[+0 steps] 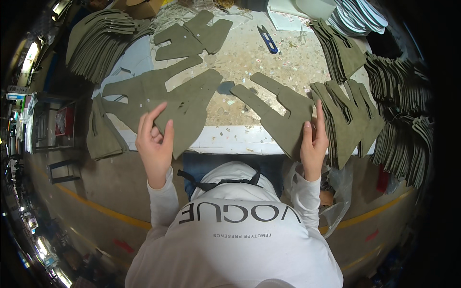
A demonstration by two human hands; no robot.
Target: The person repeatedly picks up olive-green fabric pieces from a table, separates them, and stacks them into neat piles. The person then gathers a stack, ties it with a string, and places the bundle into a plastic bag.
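Here, in the head view, the person stands at a speckled bench (pixel 249 53) strewn with olive-green cut fabric pieces. The left hand (pixel 154 139) rests at the near edge of a large forked fabric piece (pixel 177 98), its fingers (pixel 152 115) spread loosely and curled a little over the cloth, the thumb up beside it; it touches the cloth but I cannot tell whether it pinches it. The right hand (pixel 313 141) lies flat on the lower end of a second fabric piece (pixel 281 113), fingers straight and close together, pressing it against the bench edge.

By my reading, the step in hand is sorting or pairing cut pieces, one under each hand. The next move would seem to call for a firm pinch on an edge, since the cloth is limp and overhangs the bench.

Both pieces are flat, matte, with long prongs and slots, small pale marks dotted on them. Just right of the right hand sits a fanned stack (pixel 353 120) of like pieces; more stacks (pixel 98 41) lie at far left. A blue thread snipper (pixel 267 39) lies well apart, near the far side.
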